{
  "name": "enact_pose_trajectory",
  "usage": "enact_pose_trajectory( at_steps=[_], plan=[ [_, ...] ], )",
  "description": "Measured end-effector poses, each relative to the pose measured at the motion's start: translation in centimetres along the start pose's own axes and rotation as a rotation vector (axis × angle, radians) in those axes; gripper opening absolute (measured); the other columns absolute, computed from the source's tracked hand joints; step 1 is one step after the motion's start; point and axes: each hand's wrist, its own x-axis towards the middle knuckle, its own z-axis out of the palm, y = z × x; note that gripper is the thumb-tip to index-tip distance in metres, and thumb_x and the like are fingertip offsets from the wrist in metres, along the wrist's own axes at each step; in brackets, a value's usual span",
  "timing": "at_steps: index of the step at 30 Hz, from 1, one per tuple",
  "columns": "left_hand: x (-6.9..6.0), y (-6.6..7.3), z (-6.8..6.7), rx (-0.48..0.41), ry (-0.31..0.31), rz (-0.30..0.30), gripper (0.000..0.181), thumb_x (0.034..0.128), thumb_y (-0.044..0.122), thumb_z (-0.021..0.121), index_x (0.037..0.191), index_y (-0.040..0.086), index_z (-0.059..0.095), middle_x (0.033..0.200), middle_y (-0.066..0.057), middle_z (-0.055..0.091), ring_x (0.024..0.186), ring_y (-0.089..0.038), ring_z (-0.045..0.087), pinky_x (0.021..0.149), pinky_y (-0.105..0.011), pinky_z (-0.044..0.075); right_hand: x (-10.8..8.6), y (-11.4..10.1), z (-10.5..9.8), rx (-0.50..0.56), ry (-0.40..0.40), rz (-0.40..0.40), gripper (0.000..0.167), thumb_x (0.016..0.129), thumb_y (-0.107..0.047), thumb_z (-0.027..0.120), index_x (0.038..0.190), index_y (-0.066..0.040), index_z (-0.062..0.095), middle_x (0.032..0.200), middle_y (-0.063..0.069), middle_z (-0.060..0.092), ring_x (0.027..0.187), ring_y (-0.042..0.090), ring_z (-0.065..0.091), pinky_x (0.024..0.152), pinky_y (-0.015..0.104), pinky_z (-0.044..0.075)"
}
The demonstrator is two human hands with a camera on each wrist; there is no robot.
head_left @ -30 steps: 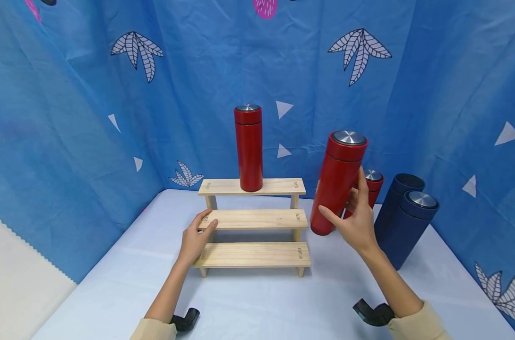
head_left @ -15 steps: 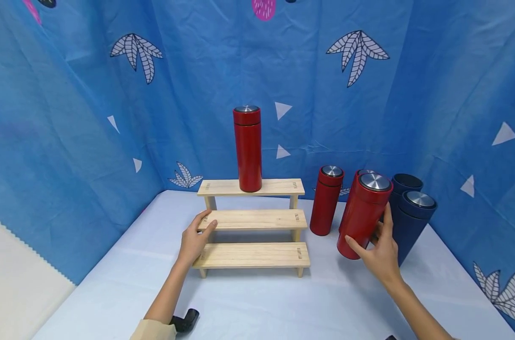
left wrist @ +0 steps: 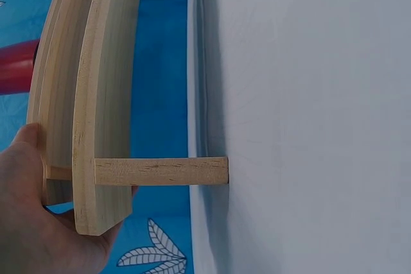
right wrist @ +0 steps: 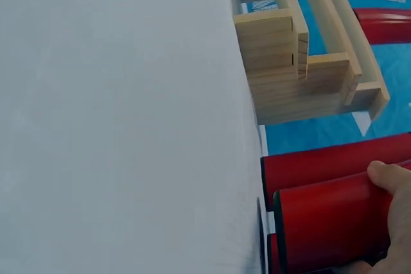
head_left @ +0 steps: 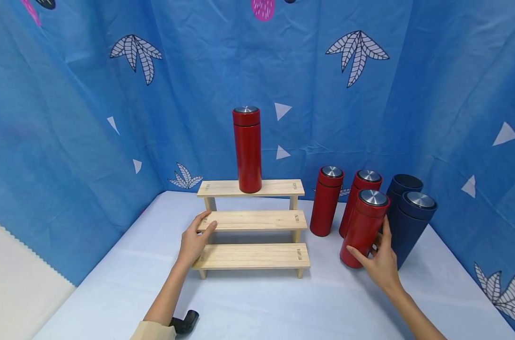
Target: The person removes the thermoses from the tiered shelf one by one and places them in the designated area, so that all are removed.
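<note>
My right hand point(head_left: 381, 264) holds a red thermos point(head_left: 365, 231) with a silver lid, thumb on its near side and fingers round the far side. The thermos is nearly upright, low over the table; I cannot tell whether its base touches. Two more red thermoses stand behind it, one left point(head_left: 326, 203) and one partly hidden point(head_left: 354, 203). My left hand point(head_left: 194, 241) grips the left end of the middle step of a three-step wooden rack point(head_left: 257, 221). On the rack's top step another red thermos point(head_left: 247, 153) stands upright.
Two dark blue bottles stand right of my right hand: a silver-lidded one point(head_left: 412, 226) in front, another point(head_left: 404, 184) behind. A white cloth point(head_left: 261, 307) covers the table. A patterned blue curtain point(head_left: 189, 94) hangs behind.
My right hand has brought the red thermos right and down, away from the rack, to in front of the other bottles. My left hand has stayed on the rack.
</note>
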Motion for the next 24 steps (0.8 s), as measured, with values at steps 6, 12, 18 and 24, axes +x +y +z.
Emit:
enact_pose_trajectory(
  at_steps=[6,12,18,24],
  plan=[
    [0.0,0.0,-0.1,-0.002,-0.002,-0.006,0.060,0.0844,0.056,0.056,0.135,0.025,0.046,0.137,-0.013,0.045,0.117,-0.038,0.048,0.090,-0.052,0.041,-0.1,1.0,0.3,0.005,-0.013,0.023,0.117,0.070,-0.002,0.079,0.148,-0.028,-0.005,0.136,0.022,0.036,0.114,0.043,0.046,0.078,0.047,0.042],
    [0.0,0.1,-0.1,0.002,-0.005,-0.008,0.061,0.0848,0.056,0.056,0.136,0.024,0.045,0.137,-0.014,0.045,0.116,-0.038,0.048,0.090,-0.052,0.041,0.2,1.5,0.4,0.014,-0.016,0.035,0.116,0.072,-0.006,0.079,0.148,-0.031,-0.005,0.136,0.019,0.035,0.114,0.042,0.045,0.079,0.048,0.043],
    [0.1,0.1,-0.1,0.006,-0.005,-0.012,0.061,0.0849,0.056,0.055,0.136,0.024,0.045,0.137,-0.014,0.045,0.112,-0.036,0.051,0.086,-0.049,0.044,0.4,1.6,0.6,0.021,-0.016,0.027,0.116,0.072,-0.005,0.079,0.148,-0.030,-0.005,0.138,0.020,0.033,0.116,0.043,0.044,0.079,0.050,0.042],
    [0.0,0.0,0.0,-0.003,-0.007,-0.012,0.061,0.0846,0.056,0.056,0.136,0.025,0.045,0.137,-0.014,0.044,0.117,-0.038,0.047,0.090,-0.052,0.041,0.4,1.7,0.5,-0.003,-0.010,0.031,0.116,0.072,-0.003,0.079,0.148,-0.029,-0.005,0.138,0.020,0.033,0.117,0.041,0.043,0.081,0.050,0.041]
  ],
)
